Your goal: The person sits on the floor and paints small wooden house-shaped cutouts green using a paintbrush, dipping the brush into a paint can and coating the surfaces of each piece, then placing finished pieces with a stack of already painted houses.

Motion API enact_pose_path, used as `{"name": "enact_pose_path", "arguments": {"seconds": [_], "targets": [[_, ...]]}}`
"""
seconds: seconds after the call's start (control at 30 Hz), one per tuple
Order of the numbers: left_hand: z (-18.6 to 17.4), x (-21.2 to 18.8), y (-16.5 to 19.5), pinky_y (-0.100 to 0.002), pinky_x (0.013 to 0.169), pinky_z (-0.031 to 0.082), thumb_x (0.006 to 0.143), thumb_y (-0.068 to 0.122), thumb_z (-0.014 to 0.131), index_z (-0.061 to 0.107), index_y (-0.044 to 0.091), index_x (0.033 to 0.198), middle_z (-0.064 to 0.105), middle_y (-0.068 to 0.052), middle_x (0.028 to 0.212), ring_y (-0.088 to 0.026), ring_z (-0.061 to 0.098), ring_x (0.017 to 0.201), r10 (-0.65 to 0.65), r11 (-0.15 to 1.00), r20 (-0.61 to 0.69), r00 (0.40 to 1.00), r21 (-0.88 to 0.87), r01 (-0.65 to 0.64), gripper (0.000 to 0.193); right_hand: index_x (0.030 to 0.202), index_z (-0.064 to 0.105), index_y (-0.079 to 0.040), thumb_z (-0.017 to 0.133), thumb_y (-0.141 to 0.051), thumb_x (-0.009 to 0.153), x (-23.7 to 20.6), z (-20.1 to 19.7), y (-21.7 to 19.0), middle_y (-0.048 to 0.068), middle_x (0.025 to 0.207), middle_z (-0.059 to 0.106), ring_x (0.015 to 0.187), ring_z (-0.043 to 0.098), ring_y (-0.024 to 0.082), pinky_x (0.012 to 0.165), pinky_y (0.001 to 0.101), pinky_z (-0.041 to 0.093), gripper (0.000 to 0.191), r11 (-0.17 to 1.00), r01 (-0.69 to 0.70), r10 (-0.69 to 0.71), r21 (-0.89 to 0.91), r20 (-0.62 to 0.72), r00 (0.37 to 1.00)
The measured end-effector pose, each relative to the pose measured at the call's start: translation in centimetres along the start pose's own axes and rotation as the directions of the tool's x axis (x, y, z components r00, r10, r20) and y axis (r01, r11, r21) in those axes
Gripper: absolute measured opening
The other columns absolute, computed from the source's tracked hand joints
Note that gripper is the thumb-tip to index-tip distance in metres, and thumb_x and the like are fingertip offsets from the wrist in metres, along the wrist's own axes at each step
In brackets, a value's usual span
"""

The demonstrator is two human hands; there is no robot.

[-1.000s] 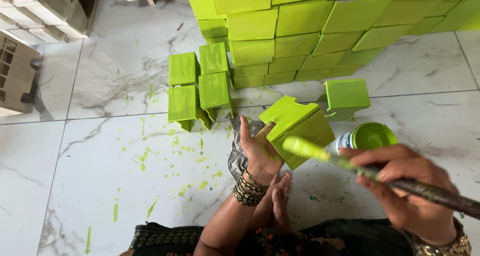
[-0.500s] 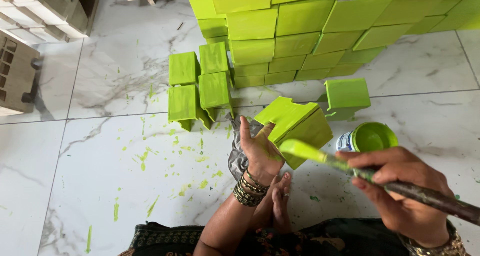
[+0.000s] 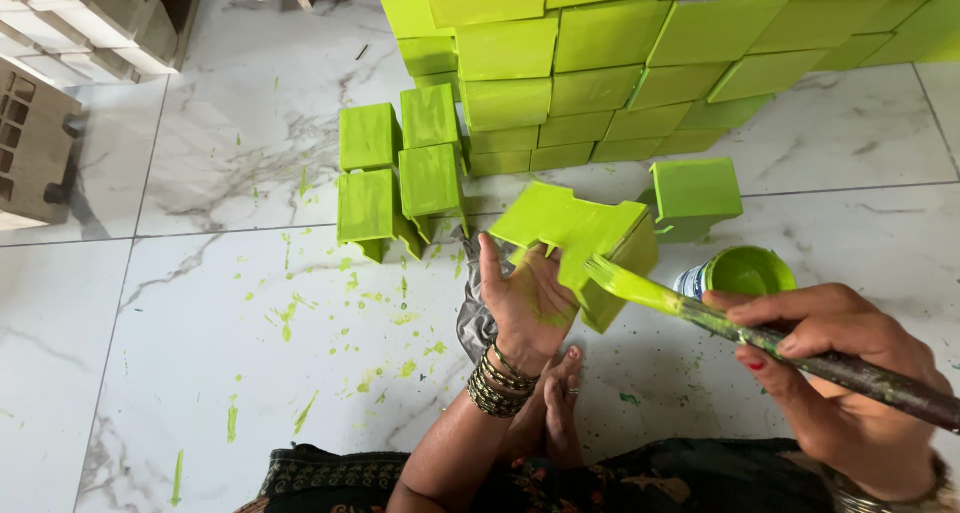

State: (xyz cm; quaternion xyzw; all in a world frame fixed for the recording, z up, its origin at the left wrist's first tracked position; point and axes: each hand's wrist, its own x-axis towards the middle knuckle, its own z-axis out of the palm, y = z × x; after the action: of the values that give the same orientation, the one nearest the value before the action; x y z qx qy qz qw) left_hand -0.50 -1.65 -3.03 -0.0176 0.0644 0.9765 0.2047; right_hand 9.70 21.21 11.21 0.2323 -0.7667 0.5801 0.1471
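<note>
Green-painted wooden piece (image 3: 575, 235) sat tilted in the left hand (image 3: 525, 303), fingers wrapped under its near edge, held above the marble floor (image 3: 200, 373). Right hand (image 3: 830, 373) clenched around a paintbrush (image 3: 760, 338); bristle tip touched the piece's right face. Open paint can (image 3: 745, 271) stood just behind the brush, a painted block (image 3: 695, 195) beyond it. Four small painted blocks (image 3: 400, 168) stood together left of the piece. Stacked green blocks (image 3: 620, 63) lined the far side. Grey cloth (image 3: 473, 308), possibly a rag, lay under the wrist. Unpainted wooden pieces (image 3: 60, 83) at upper left.
</note>
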Motion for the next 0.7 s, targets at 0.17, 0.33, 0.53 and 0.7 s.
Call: {"name": "enact_pose_path", "arguments": {"seconds": [0.17,0.33,0.53,0.7], "targets": [[1.0,0.2,-0.7,-0.044,0.123,0.031,0.088,0.083,0.047,0.029,0.003,0.16,0.037,-0.013,0.161,-0.028,0.039,0.147,0.107,0.993,0.067,0.992,0.046,-0.11,0.109,0.109,0.053,-0.009,0.063,0.008,0.088,-0.5,-1.6,-1.1,0.019,0.118,0.065,0.12,0.072,0.04,0.088,0.0359,0.07,0.029,0.993,-0.034,0.042,-0.111,0.067,0.997],[1.7,-0.5,-0.4,-0.045,0.125,0.027,0.092,0.082,0.048,0.028,0.008,0.16,0.035,-0.01,0.162,-0.028,0.035,0.149,0.158,0.987,0.134,0.978,-0.053,-0.152,0.102,0.106,0.052,-0.009,0.069,0.004,0.087,-0.3,0.5,-2.1,0.017,0.113,0.07,0.113,0.076,0.036,0.084,0.034,0.072,0.029,0.972,0.171,-0.155,-0.159,0.108,0.982],[3.2,-1.0,-0.6,-0.044,0.127,0.026,0.088,0.082,0.049,0.024,0.011,0.162,0.03,-0.008,0.165,-0.026,0.031,0.153,0.206,0.975,0.185,0.961,0.048,-0.219,0.106,0.097,0.054,-0.012,0.072,0.0,0.084,0.0,1.1,-2.4,0.012,0.114,0.075,0.111,0.077,0.03,0.085,0.0339,0.069,0.025,0.951,0.077,-0.007,-0.298,0.229,0.973],[3.1,-0.8,-0.4,-0.045,0.127,0.026,0.088,0.085,0.047,0.024,0.012,0.165,0.03,-0.012,0.167,-0.03,0.032,0.152,0.149,0.985,0.261,0.954,0.045,-0.167,0.108,0.097,0.059,-0.015,0.072,-0.005,0.089,-2.2,-0.8,-0.3,0.005,0.111,0.078,0.111,0.076,0.024,0.083,0.0287,0.07,0.018,0.95,-0.043,0.093,-0.308,0.152,0.984]]}}
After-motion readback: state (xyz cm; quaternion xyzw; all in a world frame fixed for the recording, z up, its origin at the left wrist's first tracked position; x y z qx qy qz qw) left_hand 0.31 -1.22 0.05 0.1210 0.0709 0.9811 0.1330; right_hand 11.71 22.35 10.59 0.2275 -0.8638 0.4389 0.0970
